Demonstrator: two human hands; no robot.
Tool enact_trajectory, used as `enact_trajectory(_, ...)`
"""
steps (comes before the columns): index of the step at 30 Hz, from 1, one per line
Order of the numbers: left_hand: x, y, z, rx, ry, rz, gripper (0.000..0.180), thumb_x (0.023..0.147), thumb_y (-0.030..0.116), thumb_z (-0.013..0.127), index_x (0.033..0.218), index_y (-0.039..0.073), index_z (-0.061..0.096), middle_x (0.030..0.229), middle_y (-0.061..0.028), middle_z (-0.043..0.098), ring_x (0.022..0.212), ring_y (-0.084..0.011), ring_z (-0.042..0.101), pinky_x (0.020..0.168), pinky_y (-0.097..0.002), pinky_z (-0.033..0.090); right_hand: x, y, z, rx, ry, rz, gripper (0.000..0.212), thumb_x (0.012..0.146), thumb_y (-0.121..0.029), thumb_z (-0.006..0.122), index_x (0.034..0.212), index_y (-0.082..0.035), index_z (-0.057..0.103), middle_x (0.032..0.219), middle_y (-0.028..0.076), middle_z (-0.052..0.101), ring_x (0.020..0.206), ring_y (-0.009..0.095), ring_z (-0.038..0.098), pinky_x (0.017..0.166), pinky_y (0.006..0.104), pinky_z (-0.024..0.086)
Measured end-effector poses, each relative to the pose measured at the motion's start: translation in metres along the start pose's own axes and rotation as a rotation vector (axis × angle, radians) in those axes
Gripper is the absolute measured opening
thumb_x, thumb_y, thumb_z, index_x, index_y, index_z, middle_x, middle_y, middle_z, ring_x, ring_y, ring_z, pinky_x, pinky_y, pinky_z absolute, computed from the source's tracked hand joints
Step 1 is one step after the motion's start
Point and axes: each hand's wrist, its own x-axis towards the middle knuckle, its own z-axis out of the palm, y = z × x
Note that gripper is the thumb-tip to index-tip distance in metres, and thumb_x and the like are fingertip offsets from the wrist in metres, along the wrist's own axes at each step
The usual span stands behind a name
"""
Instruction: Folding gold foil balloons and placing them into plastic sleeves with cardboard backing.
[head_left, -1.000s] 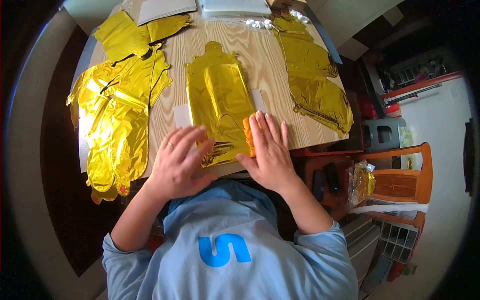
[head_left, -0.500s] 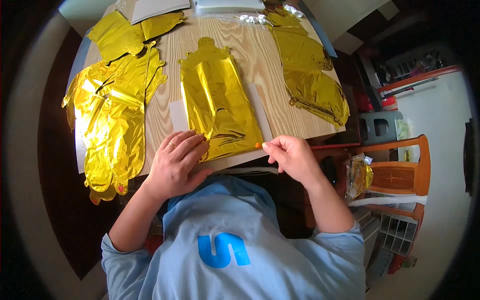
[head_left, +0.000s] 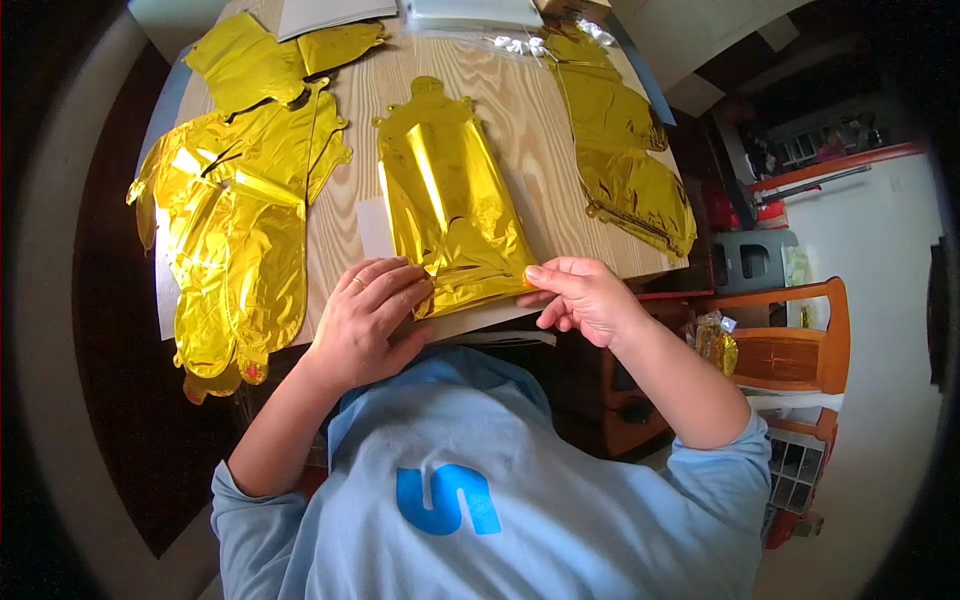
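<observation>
A flat, uninflated gold foil balloon (head_left: 450, 200) lies lengthwise in front of me, with small rounded tabs at its far end. My left hand (head_left: 372, 312) rests on its near left corner, fingers lying on the foil and thumb apart. At the near right corner my right hand (head_left: 580, 298) pinches the edge between thumb and forefinger, its other fingers loosely bent. A tiny orange spot (head_left: 527, 281) shows at that thumb tip. Beneath the balloon, part of a pale sheet (head_left: 375, 228) sticks out on the left.
More gold foil balloons (head_left: 245, 240) are spread on the left of the wooden table (head_left: 350, 110); another folded one (head_left: 635, 170) lies on the right. White knotted pieces (head_left: 518, 46) and a paper stack (head_left: 330, 14) are at the far side. A wooden chair (head_left: 790, 345) stands at right.
My right hand has come in to the balloon's near right corner and now pinches it; the orange bit was held just off the edge before. The left hand stays on its corner.
</observation>
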Motion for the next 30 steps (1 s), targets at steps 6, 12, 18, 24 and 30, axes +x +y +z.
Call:
enact_trajectory(6, -0.01, 0.011, -0.005, -0.258, 0.153, -0.28, 0.041, 0.083, 0.004, 0.072, 0.123, 0.0, 0.063, 0.121, -0.0173, 0.064, 0.115, -0.0291, 0.063, 0.098, -0.0402, 0.051, 0.014, 0.003, 0.003, -0.065, -0.017, -0.016, 0.024, 0.099, -0.028, 0.064, 0.1, -0.004, 0.062, 0.092, 0.013, 0.073, 0.06, 0.01, 0.065, 0.046, 0.0186, 0.042)
enact_trajectory(12, -0.007, 0.019, -0.023, -1.047, 0.043, -0.971, 0.056, 0.099, 0.01, 0.063, 0.148, 0.004, 0.038, 0.114, -0.0134, 0.065, 0.097, -0.0196, 0.068, 0.086, -0.0331, 0.058, 0.022, 0.006, -0.003, 0.078, -0.104, 0.04, 0.019, 0.1, -0.025, 0.064, 0.099, -0.006, 0.061, 0.092, 0.015, 0.073, 0.056, 0.008, 0.064, 0.045, 0.017, 0.043)
enact_trajectory(18, 0.014, 0.008, -0.02, -1.163, 0.094, -1.087, 0.065, 0.098, 0.01, 0.064, 0.153, 0.005, 0.029, 0.094, -0.012, 0.068, 0.081, -0.0162, 0.068, 0.068, -0.0295, 0.058, 0.025, 0.005, -0.005, 0.087, -0.163, 0.063, 0.018, 0.101, -0.023, 0.063, 0.099, -0.005, 0.061, 0.094, 0.018, 0.073, 0.054, 0.009, 0.064, 0.044, 0.0172, 0.042)
enact_trajectory(24, 0.022, -0.002, -0.008, -0.783, 0.042, -1.005, 0.076, 0.091, 0.001, 0.067, 0.155, 0.006, 0.026, 0.084, -0.0085, 0.068, 0.07, -0.0121, 0.065, 0.059, -0.0257, 0.052, 0.023, -0.006, -0.005, -0.028, -0.118, 0.011, 0.02, 0.1, -0.023, 0.063, 0.099, -0.004, 0.061, 0.091, 0.02, 0.072, 0.053, 0.011, 0.065, 0.041, 0.0175, 0.04)
enact_trajectory(30, 0.027, 0.003, -0.006, -0.69, 0.079, -1.011, 0.074, 0.09, 0.004, 0.069, 0.152, 0.002, 0.028, 0.08, -0.0068, 0.068, 0.071, -0.0121, 0.065, 0.067, -0.0258, 0.052, 0.025, -0.005, -0.004, -0.095, -0.051, -0.124, 0.026, 0.097, -0.02, 0.067, 0.113, 0.0, 0.059, 0.088, 0.013, 0.07, 0.055, 0.01, 0.064, 0.042, 0.0168, 0.04)
